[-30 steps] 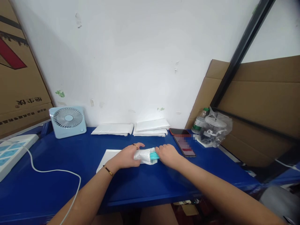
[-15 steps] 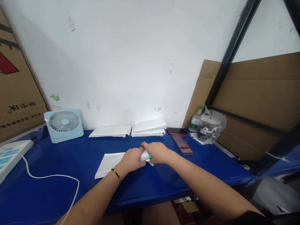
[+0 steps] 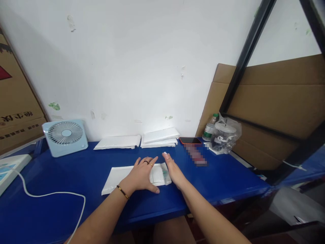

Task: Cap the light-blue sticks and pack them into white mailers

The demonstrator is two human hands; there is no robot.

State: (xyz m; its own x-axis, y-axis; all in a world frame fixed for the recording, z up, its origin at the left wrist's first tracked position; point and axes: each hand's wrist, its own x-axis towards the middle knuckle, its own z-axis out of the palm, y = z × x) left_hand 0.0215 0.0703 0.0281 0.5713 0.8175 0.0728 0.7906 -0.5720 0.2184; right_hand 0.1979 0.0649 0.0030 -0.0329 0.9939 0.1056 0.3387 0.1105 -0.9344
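One white padded mailer point(image 3: 115, 177) lies flat near the middle of the blue table point(image 3: 76, 210), left hand point(image 3: 141, 175) pressing on it with fingers spread wide. Right hand point(image 3: 173, 169) stands edge-on against its right end, fingers straight, gripping nothing. Far side: two mailer stacks point(image 3: 138, 139), one fan point(image 3: 65, 136), one phone point(image 3: 194, 153).

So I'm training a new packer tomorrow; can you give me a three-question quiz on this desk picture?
1. True or false: the left hand lies flat on the white mailer.
2. What stands at the table's back left? A) fan B) kettle C) lamp
3. Fill in: the right hand rests at the mailer's ____ end.

Key: 1 true. 2 A, the fan. 3 right.
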